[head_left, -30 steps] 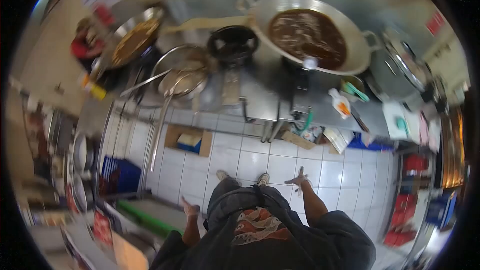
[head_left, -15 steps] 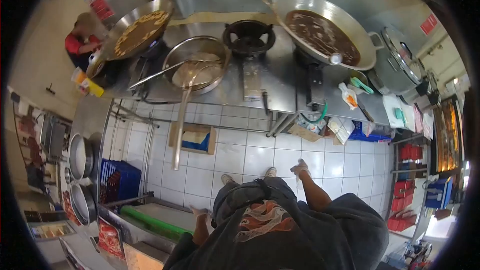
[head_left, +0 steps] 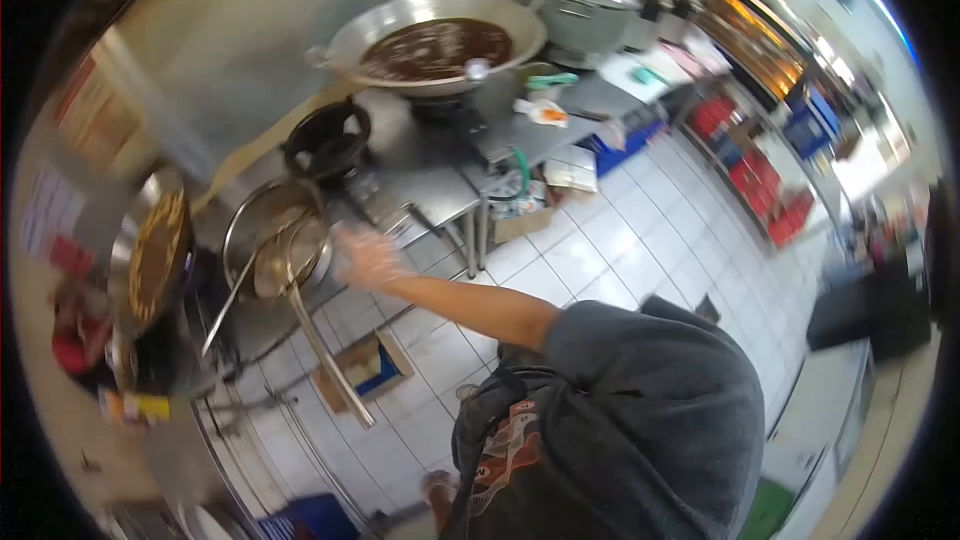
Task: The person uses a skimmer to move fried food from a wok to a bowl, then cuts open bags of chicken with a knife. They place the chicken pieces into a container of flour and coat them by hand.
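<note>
My right hand (head_left: 368,257), in a clear plastic glove, reaches out beside the steel pot (head_left: 236,262). Its fingers look stretched out and hold nothing, though they are somewhat blurred. In the pot rests a wire strainer (head_left: 290,252), whose long metal handle (head_left: 325,360) sticks out over the floor. A second thin-handled utensil (head_left: 232,308) leans over the pot's rim. Low in the head view, close to my body, is my left hand (head_left: 440,488), smeared, so its fingers cannot be made out.
A wok of dark liquid (head_left: 435,45) stands on the steel counter, with a bare burner (head_left: 327,145) left of it. Another wok (head_left: 155,255) holds pieces in brown liquid, near a person in red (head_left: 78,330). A cardboard box (head_left: 365,380) sits on the tiles beneath the strainer handle.
My view has turned and tilted to the right. My right hand has risen from beside my body to next to the steel pot. My left hand stays low.
</note>
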Available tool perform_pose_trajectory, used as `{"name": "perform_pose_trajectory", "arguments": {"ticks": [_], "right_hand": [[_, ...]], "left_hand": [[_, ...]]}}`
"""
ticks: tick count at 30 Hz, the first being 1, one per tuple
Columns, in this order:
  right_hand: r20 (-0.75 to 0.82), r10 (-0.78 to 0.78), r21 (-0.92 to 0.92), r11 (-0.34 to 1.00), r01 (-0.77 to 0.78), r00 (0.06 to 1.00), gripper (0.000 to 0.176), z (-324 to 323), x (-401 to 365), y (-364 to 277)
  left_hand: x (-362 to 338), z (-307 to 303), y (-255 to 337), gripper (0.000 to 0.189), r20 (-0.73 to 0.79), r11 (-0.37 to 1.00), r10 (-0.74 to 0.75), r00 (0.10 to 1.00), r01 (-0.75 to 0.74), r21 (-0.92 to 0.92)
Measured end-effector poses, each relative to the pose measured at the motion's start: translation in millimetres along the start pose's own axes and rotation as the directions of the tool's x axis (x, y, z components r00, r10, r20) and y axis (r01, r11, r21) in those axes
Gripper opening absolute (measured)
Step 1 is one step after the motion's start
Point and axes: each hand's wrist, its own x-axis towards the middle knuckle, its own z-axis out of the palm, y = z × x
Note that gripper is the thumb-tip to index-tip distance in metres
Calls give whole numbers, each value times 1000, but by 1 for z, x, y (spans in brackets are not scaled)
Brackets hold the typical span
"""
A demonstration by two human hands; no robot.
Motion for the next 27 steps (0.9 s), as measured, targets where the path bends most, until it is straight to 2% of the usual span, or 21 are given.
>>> {"name": "perform_pose_trajectory", "arguments": {"ticks": [1, 2, 3, 4, 5, 7, 8, 11, 12, 14, 17, 20, 21, 24, 26, 27], "right_hand": [[61, 34, -66, 997, -30, 998, 71, 23, 20, -4], [141, 52, -136, 990, -33, 989, 68, 54, 36, 0], [128, 73, -120, 991, -57, 989, 69, 68, 44, 5], [124, 83, -106, 992, -70, 989, 70, 83, 52, 4], [124, 89, -97, 992, -77, 988, 72, 98, 59, 3], [58, 57, -97, 994, -51, 997, 68, 117, 71, 6], [23, 40, -99, 994, -37, 999, 66, 123, 81, 8], [36, -147, -260, 954, 151, 988, 47, 138, 97, 22], [74, -120, -216, 967, 133, 990, 46, 140, 107, 23], [147, -56, -130, 989, 76, 988, 44, 138, 123, 30], [143, 62, 32, 997, -67, 988, 46, 161, 139, 33], [-61, 44, -2, 999, -44, 997, 51, 161, 95, 26], [-7, 86, -45, 995, -86, 996, 57, 141, 72, 16], [114, -9, -246, 969, 37, 993, 66, 127, 42, 24], [86, -59, -330, 940, 85, 995, 69, 141, 44, 36], [33, -59, -264, 962, 66, 998, 69, 150, 48, 44]], "left_hand": [[-5, -2, 2, 13, -3, 993, 51, 999, -50, 110], [-6, -3, 7, 14, 27, 990, -53, 998, 56, -130], [-6, -7, 11, 16, 92, 820, -202, 975, 220, -529], [-5, -9, 15, 18, 181, 418, -337, 924, 319, -850], [-3, -11, 19, 21, 257, 95, -378, 890, 313, -945], [2, -14, 26, 28, 317, -234, -375, 871, 243, -942], [4, -15, 28, 31, 315, -313, -368, 875, 202, -928], [3, 6, 22, 42, 255, -490, -347, 903, 58, -870], [0, 15, 16, 46, 220, -533, -337, 915, 7, -846], [0, -2, 25, 41, 306, -452, -364, 879, 120, -884], [-6, -16, 28, 34, 351, -379, -377, 857, 203, -903], [-5, -24, 29, 28, 368, -351, -376, 850, 237, -906], [-3, -27, 29, 26, 374, -346, -378, 847, 245, -905], [4, -40, 28, 19, 387, -348, -378, 841, 258, -901], [13, -52, 25, 15, 389, -364, -384, 837, 250, -897], [16, -59, 26, 13, 395, -380, -389, 833, 245, -892]]}}
